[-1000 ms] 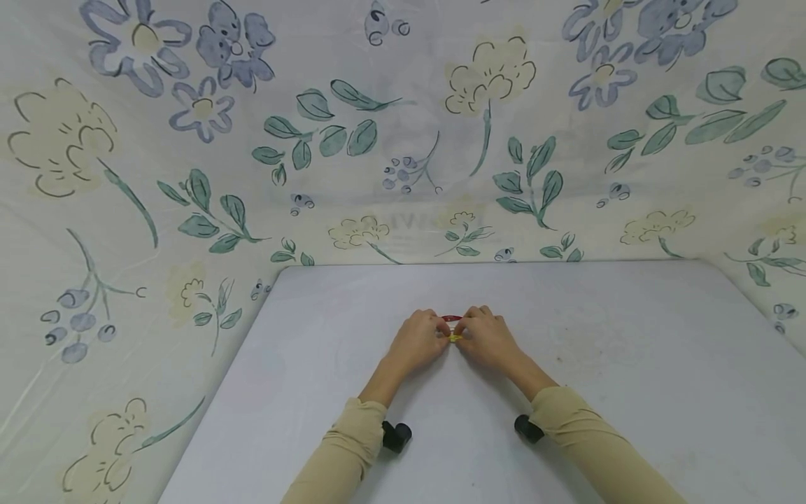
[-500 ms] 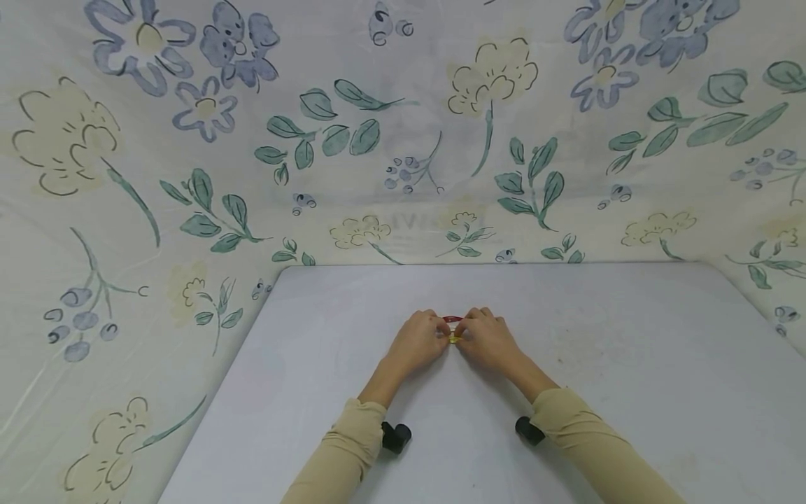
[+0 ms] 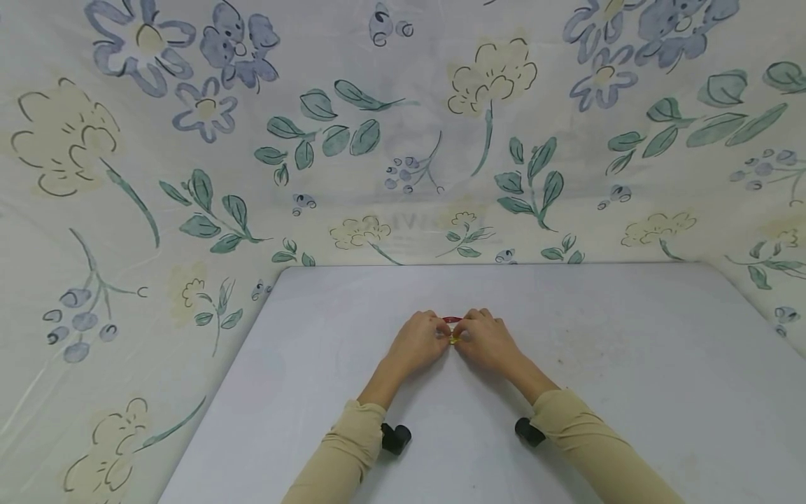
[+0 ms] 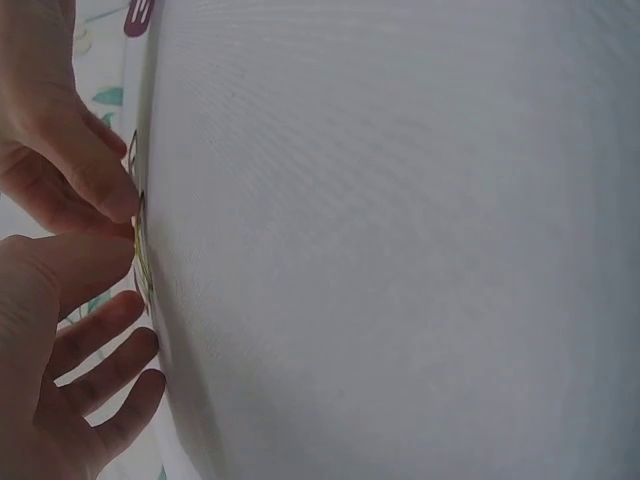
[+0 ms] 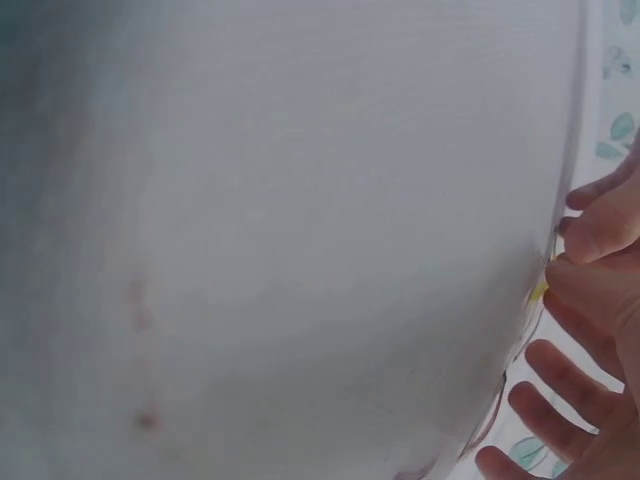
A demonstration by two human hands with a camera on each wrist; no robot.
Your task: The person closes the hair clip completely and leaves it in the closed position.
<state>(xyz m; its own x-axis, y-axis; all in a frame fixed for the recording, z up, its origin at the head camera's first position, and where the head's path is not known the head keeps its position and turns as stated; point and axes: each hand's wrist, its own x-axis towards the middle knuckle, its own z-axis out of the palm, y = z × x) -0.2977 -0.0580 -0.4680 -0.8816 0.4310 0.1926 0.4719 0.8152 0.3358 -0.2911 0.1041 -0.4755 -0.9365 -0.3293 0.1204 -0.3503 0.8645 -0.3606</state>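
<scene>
My left hand [image 3: 418, 341] and right hand [image 3: 488, 339] meet over the middle of the white table. Between their thumbs and forefingers they pinch a small, thin yellow piece [image 3: 454, 339], mostly covered by the fingertips. Just beyond it, a dark red curved piece [image 3: 451, 319] spans the gap between the hands. In the left wrist view, thin wire-like lines run by the fingertips, and the other fingers of the left hand [image 4: 60, 340] are spread. The right wrist view shows the right hand [image 5: 590, 370] likewise, with a yellow bit [image 5: 539, 290] at its fingertips.
The white table [image 3: 630, 392] reaches back to a hanging floral sheet [image 3: 415, 126], which also runs down the left and right sides. Black wrist cameras stick out by the cuffs, one beside the left sleeve [image 3: 343, 444] and one beside the right sleeve [image 3: 592, 441].
Both hands keep their place. The yellow piece between the fingertips has shifted slightly and shows a little differently, as the fingers make small movements.
</scene>
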